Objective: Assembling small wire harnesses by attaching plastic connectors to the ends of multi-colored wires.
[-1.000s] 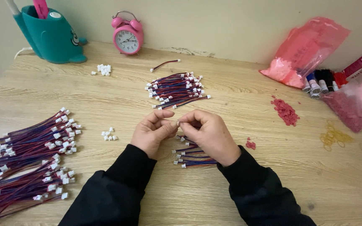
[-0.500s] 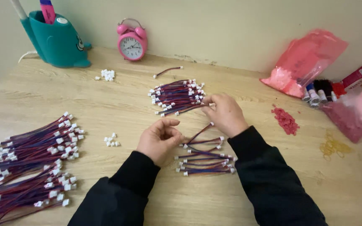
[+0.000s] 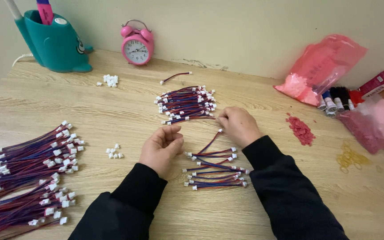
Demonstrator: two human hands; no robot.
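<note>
- Right hand (image 3: 238,126), just right of centre, fingers curled narrow; its fingertips pinch the top end of one wire (image 3: 210,142) that slants down-left from it onto the table (image 3: 267,213).
- That hand's fingertips also lie just beside the right edge of the centre bundle (image 3: 185,104), a heap of red-and-blue wires with white plugs, above mid-frame.
- Left hand (image 3: 162,147), at centre, is a loose fist, fingers folded in; whether it holds anything I cannot tell.
- Small pile (image 3: 214,171) of short wires lies between the two forearms, just below the pinched wire, lower centre.
- Big bundle (image 3: 27,173) of the same wires fills the lower left.
- A few loose white plugs (image 3: 114,152) sit left of the left hand; more plugs (image 3: 110,80) upper left.
- Single wire (image 3: 175,77) lies alone above the centre bundle.
- Teal holder (image 3: 56,44) upper left, pink clock (image 3: 137,43) beside it.
- Pink bag (image 3: 323,66) upper right; red flakes (image 3: 301,130) right of the right hand.
</note>
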